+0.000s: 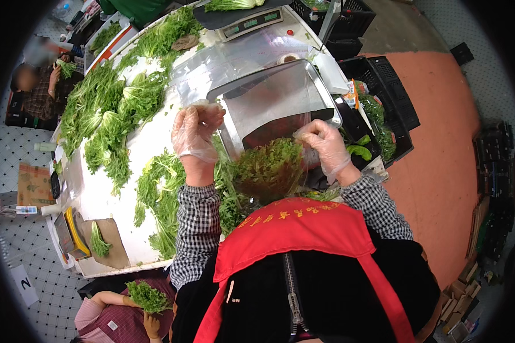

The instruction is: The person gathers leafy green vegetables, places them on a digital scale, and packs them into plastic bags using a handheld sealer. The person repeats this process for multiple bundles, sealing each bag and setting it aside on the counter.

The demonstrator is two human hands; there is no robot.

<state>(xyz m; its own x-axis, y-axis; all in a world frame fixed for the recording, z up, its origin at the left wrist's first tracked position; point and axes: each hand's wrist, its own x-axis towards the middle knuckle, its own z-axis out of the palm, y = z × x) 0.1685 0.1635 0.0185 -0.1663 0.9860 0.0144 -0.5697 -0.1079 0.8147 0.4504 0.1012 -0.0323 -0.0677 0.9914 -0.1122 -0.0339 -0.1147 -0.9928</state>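
A clear plastic bag [271, 167] with red-tipped green leaf lettuce inside hangs just in front of my chest. My right hand [326, 148], in a thin clear glove, pinches the bag's upper right edge between thumb and fingers. My left hand [197, 130] is gloved too and raised to the left of the bag, its fingers curled. Something pale and thin shows at its fingertips; whether it is bag film or loose glove I cannot tell. Beyond the bag lies a shiny metal scale pan [279, 94], partly seen through clear film.
Frisée heads [111, 115] cover the white table [148, 128]. A second scale [249, 23] stands at the far edge, near flat plastic bags [206, 68] and a tape roll [288, 58]. Black crates [390, 98] hold packed greens at right. Co-workers [124, 313] [40, 92] hold greens at left.
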